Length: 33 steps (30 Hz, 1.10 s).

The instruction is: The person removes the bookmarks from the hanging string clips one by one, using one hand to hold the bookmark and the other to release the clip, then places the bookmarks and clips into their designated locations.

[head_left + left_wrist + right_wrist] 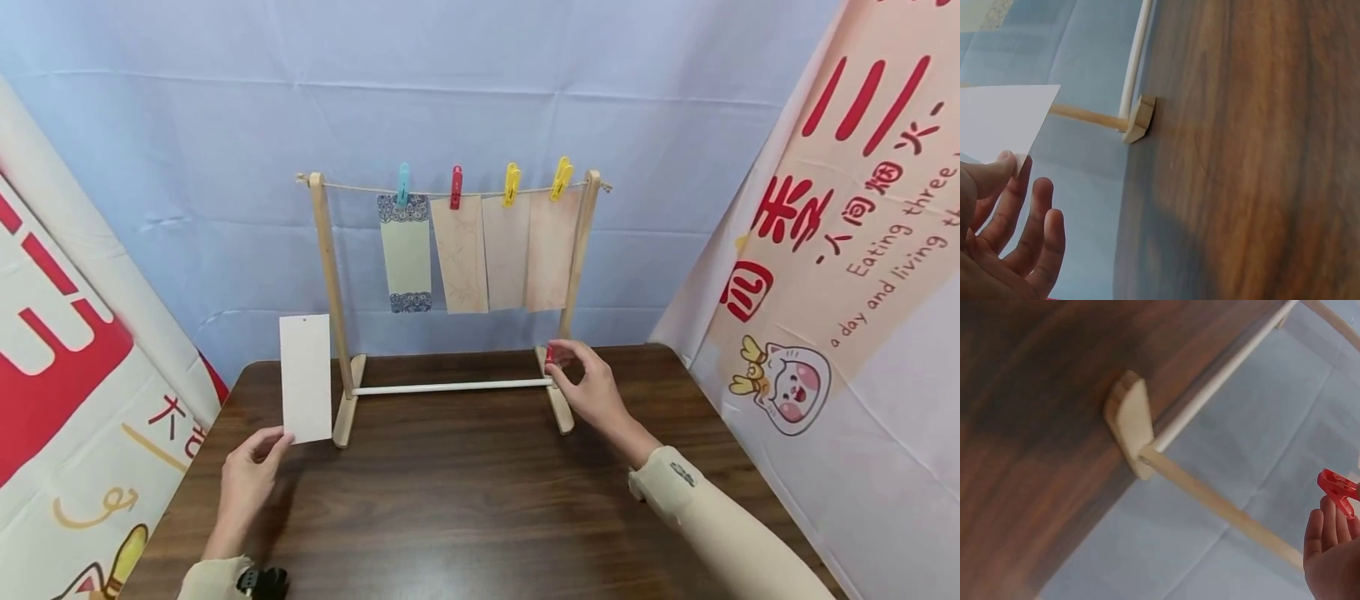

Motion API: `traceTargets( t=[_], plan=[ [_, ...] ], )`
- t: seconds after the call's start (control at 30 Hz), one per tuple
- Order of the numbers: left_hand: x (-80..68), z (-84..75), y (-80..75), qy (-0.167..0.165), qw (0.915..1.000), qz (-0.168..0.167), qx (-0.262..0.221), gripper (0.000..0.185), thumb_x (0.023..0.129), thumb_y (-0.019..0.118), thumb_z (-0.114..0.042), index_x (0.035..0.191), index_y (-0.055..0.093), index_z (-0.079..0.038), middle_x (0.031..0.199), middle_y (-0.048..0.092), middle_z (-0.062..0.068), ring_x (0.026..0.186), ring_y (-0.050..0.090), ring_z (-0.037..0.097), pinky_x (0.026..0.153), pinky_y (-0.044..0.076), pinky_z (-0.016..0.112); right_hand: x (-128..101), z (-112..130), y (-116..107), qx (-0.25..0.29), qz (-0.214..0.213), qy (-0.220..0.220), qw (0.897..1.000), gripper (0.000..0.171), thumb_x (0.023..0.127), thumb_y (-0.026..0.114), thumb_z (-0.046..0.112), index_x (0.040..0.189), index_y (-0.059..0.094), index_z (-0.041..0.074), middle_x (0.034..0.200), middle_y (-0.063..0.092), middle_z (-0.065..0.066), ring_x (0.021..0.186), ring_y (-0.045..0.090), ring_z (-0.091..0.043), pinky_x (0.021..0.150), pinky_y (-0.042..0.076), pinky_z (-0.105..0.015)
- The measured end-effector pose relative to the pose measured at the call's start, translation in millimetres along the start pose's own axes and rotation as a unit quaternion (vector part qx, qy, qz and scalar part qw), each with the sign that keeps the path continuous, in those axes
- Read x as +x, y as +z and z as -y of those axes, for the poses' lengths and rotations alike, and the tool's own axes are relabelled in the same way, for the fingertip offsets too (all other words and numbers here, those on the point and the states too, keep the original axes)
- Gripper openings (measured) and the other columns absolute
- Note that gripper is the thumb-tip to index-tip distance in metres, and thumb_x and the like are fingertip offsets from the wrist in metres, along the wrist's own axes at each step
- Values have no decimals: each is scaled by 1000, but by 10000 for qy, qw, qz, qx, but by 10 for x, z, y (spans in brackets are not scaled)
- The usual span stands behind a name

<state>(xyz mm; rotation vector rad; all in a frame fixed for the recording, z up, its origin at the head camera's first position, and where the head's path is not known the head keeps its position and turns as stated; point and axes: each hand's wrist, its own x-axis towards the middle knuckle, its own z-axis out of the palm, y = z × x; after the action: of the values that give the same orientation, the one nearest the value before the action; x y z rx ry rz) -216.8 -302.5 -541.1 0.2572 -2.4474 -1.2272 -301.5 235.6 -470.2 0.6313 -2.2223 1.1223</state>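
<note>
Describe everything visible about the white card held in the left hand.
The white card is a plain, tall rectangle, seemingly thin card or paper, with a tiny hole near its top edge. It stands upright, just left of the wooden rack's left post. The left hand pinches its lower corner between thumb and fingers; nothing else touches it.

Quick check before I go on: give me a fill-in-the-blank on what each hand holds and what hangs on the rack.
1. The left hand pinches a plain ____ card by its lower corner.
2. The right hand holds a ____ clothespin near the rack's right post.
3. ____ clips pin cards to the string.
4. The leftmost hanging card is held by the ____ clip.

Missing words: white; red; four; blue
</note>
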Motion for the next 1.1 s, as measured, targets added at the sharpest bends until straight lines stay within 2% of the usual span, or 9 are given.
traceTargets(
  t=[0.13, 0.43, 0.73, 0.83, 1.0, 1.1],
  plan=[
    [-18, 47, -42, -78, 9999, 9, 122, 23, 102, 78, -28, 115, 81, -10, 105, 81, 11, 83, 58, -13, 72, 43, 12, -84, -76, -32, 19, -45, 6, 10000, 41, 92, 82, -5, 130, 69, -2, 112, 73, -12, 94, 72, -28, 83, 59, -52],
    [-43, 129, -86, -288, 9992, 13, 274, 24, 104, 76, -27, 117, 79, -7, 107, 81, 14, 83, 55, -17, 72, 42, 12, -265, -212, -64, -168, -14, 299, 9994, 40, 93, 80, -6, 131, 68, -3, 110, 73, -14, 94, 72, -30, 84, 58, -52],
    [-56, 185, -110, -360, 9987, 173, 321, 26, 105, 74, -25, 120, 78, -4, 106, 81, 16, 80, 57, -14, 67, 44, 14, -469, -344, -129, -287, -35, 421, 9987, 41, 91, 79, -11, 130, 67, -6, 114, 73, -16, 94, 72, -31, 84, 57, -53],
    [-40, 207, -125, -462, 9979, 255, 366, 30, 106, 72, -28, 122, 77, -4, 107, 80, 16, 80, 57, -12, 67, 45, 15, -530, -398, -150, -405, -29, 382, 9984, 41, 90, 78, -13, 129, 67, -6, 111, 72, -16, 94, 72, -31, 83, 58, -50],
    [1, 243, -141, -647, 9958, 448, 462, 37, 108, 69, -34, 125, 76, -3, 107, 80, 16, 79, 59, -5, 66, 46, 19, -602, -480, -173, -587, -14, 355, 9976, 41, 89, 79, -13, 127, 68, -7, 106, 71, -16, 91, 70, -33, 81, 57, -37],
    [13, 259, -143, -717, 9947, 545, 486, 37, 108, 69, -33, 127, 75, -2, 104, 80, 16, 77, 61, 1, 65, 46, 22, -635, -513, -183, -640, 17, 433, 9970, 41, 89, 80, -12, 128, 68, -6, 105, 71, -16, 90, 70, -32, 79, 57, -38]
  ],
)
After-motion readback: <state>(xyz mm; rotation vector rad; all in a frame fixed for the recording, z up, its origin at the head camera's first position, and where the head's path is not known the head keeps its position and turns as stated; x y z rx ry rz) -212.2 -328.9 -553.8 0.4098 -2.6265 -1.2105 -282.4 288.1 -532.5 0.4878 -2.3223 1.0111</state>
